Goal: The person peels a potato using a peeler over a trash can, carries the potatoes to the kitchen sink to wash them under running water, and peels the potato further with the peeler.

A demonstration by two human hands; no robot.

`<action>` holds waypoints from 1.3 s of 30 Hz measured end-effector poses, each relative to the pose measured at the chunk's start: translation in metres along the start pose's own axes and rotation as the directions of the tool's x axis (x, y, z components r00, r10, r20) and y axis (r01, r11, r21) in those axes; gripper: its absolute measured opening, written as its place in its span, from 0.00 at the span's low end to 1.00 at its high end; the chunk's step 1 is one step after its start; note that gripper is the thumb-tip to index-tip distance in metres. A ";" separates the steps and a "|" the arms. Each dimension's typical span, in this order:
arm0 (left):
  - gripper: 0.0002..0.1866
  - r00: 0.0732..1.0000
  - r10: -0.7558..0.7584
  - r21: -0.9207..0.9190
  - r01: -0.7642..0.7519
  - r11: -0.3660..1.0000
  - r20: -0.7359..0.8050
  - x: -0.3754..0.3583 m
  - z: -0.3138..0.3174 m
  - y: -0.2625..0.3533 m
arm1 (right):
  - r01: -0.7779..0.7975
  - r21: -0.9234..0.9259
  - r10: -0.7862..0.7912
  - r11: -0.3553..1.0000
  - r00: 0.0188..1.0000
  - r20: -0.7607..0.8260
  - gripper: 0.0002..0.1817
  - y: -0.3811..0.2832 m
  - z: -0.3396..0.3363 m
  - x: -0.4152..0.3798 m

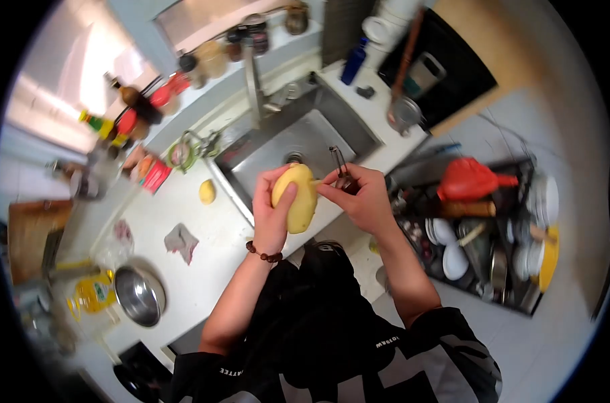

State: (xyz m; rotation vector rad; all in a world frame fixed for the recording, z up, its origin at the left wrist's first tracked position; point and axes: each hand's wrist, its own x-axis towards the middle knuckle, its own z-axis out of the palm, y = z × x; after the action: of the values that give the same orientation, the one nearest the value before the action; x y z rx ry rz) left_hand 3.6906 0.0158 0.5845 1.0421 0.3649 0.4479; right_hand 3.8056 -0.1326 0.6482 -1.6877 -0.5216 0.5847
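Observation:
A large peeled potato (pixel 297 201), pale yellow, rests in my left hand (pixel 271 208), whose fingers wrap round it with the thumb across its front. My right hand (pixel 362 195) is closed round the handle of a peeler (pixel 338 161), its metal head pointing up and away from the potato. The right thumb and forefinger pinch together right at the potato's side, by a thin pale strip there. Both hands are above the front edge of the steel sink (pixel 308 138). A smaller yellow piece (pixel 207 192) lies on the counter left of the sink.
A faucet (pixel 252 87) rises behind the sink. A crumpled cloth (pixel 181 242), a steel bowl (pixel 140 295) and an oil bottle (pixel 93 293) stand to the left. Bottles and jars (pixel 212 60) line the windowsill. At right, a dish rack (pixel 480 235) holds bowls and utensils.

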 end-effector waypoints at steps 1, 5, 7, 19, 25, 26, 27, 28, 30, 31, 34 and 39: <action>0.17 0.999 -0.048 -0.002 0.048 0.999 0.024 -0.005 0.001 -0.007 | 0.001 0.000 -0.001 1.000 0.998 -0.070 0.08 0.003 -0.005 -0.018; 0.15 0.946 -0.254 -0.097 0.277 0.956 0.199 -0.033 0.020 -0.041 | -0.079 -0.051 0.053 0.996 0.921 -0.387 0.07 0.024 -0.036 -0.111; 0.15 0.902 -0.305 -0.075 0.343 0.936 0.307 -0.051 0.034 -0.068 | -0.153 -0.070 0.095 0.986 0.849 -0.519 0.06 0.038 -0.053 -0.165; 0.12 0.602 -0.629 0.270 0.582 0.767 0.492 -0.193 0.201 -0.175 | -0.267 0.275 0.313 0.924 0.110 -0.943 0.07 0.291 -0.177 -0.475; 0.13 0.500 -0.707 0.370 0.614 0.697 0.501 -0.263 0.305 -0.262 | -0.550 0.278 0.305 0.787 -0.044 -0.951 0.08 0.404 -0.270 -0.564; 0.13 0.480 -0.711 0.370 0.624 0.688 0.514 -0.274 0.319 -0.274 | -0.638 0.241 0.284 0.732 -0.037 -0.958 0.07 0.428 -0.283 -0.574; 0.13 0.476 -0.719 0.383 0.623 0.682 0.507 -0.284 0.333 -0.282 | -0.718 0.196 0.261 0.668 -0.021 -0.965 0.07 0.454 -0.295 -0.584; 0.14 0.468 -0.733 0.406 0.621 0.671 0.495 -0.293 0.346 -0.288 | -0.716 0.207 0.275 0.667 -0.022 -0.961 0.07 0.478 -0.305 -0.593; 0.15 0.462 -0.749 0.437 0.615 0.657 0.475 -0.308 0.363 -0.301 | -0.642 0.318 0.340 0.698 -0.094 -0.936 0.07 0.506 -0.325 -0.603; 0.15 0.467 -0.746 0.441 0.607 0.661 0.475 -0.314 0.370 -0.308 | -0.637 0.327 0.350 0.698 -0.095 -0.932 0.07 0.511 -0.335 -0.608; 0.15 0.462 -0.757 0.466 0.600 0.650 0.462 -0.323 0.385 -0.320 | -0.576 0.323 0.319 0.751 -0.112 -0.941 0.08 0.519 -0.349 -0.625; 0.16 0.428 -0.777 0.490 0.606 0.626 0.462 -0.332 0.406 -0.329 | -0.393 0.358 0.340 0.847 -0.118 -0.933 0.10 0.483 -0.350 -0.650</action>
State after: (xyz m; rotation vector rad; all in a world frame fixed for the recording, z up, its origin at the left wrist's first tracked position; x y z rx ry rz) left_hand 3.6664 -0.5978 0.5052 1.1136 0.2011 -0.7662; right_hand 3.5383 -0.8949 0.2929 -1.7925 1.1323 -0.4356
